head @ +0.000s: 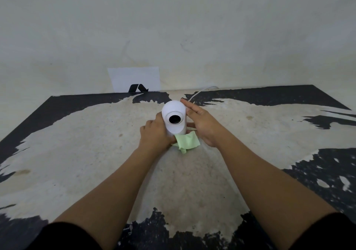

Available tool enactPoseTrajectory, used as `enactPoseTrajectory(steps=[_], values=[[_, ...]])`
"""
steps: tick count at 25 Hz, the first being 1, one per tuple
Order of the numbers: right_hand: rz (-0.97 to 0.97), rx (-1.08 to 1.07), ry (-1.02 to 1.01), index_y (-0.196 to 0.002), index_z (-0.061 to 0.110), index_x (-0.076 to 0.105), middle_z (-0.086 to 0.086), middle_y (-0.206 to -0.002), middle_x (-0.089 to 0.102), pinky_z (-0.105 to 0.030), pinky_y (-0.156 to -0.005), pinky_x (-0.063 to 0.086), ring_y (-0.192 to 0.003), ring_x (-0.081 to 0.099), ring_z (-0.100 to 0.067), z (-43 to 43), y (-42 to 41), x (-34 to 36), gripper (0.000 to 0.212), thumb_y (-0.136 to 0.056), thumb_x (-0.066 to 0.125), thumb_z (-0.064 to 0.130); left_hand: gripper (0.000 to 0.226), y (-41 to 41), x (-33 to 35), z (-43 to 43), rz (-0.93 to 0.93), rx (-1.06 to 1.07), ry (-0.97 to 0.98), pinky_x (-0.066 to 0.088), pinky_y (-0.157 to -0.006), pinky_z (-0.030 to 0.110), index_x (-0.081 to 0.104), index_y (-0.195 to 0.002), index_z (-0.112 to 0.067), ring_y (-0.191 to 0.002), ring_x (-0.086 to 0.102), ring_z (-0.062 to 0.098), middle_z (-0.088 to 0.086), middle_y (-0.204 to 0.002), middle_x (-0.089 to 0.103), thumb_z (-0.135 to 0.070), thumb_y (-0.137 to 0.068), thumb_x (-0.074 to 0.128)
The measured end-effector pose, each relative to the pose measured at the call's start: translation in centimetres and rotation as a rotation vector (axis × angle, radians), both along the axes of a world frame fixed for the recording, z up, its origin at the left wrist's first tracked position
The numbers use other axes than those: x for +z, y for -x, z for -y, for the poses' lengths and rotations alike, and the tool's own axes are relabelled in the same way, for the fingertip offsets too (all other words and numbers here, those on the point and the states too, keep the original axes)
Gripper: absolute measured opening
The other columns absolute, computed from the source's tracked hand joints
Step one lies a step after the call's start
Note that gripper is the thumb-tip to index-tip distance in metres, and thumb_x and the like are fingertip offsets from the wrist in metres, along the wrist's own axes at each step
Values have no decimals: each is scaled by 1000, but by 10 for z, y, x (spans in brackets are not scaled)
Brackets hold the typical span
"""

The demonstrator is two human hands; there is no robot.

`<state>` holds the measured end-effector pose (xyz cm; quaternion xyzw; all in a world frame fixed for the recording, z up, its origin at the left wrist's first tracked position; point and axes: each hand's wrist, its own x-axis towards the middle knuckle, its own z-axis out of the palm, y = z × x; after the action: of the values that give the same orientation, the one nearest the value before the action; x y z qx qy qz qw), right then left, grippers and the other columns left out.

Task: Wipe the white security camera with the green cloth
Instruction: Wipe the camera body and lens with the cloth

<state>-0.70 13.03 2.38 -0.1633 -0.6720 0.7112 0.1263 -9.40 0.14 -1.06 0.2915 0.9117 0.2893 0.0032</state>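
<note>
white security camera [174,117] upright mid-desk [77,153], lens toward us | green cloth [186,141] bunched at its base in our closed left hand [155,134] | right hand [200,123] open, steadying the side | we should wipe upward, gently over the lens

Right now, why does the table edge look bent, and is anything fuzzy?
Head view: the wide lens bows the table edges; light is soft, no glare; the white security camera and green cloth look sharp, the bottom right corner smears.
</note>
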Motion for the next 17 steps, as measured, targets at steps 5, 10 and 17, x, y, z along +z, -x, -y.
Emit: enactPoseTrajectory(steps=[5,10,17], values=[[-20,-14,-144,-134,42,48,7,-124,63,-33,-92,51,-113,61,-17,2,1,-9,43,-92,56,36,90,-7,-11,-1,-64,35,-15,32,-94,43,34,-133,-11,-113,49,36,12,-118,60,-54,-64,72],[-13,-11,-230,-134,46,45,2,-126,62,-36,-95,49,-111,60,-13,0,5,-13,50,-87,62,39,67,26,4,19,-84,-214,117,38,-94,39,30,-140,-15,-116,54,34,9,-131,62,-26,-82,61],[-25,-33,-186,-123,53,53,14,-127,56,-30,-93,52,-113,58,-11,1,4,-8,31,-94,45,47,75,9,6,11,76,-161,-132,49,-84,44,37,-131,-9,-100,62,38,16,-115,65,-45,-70,61]])
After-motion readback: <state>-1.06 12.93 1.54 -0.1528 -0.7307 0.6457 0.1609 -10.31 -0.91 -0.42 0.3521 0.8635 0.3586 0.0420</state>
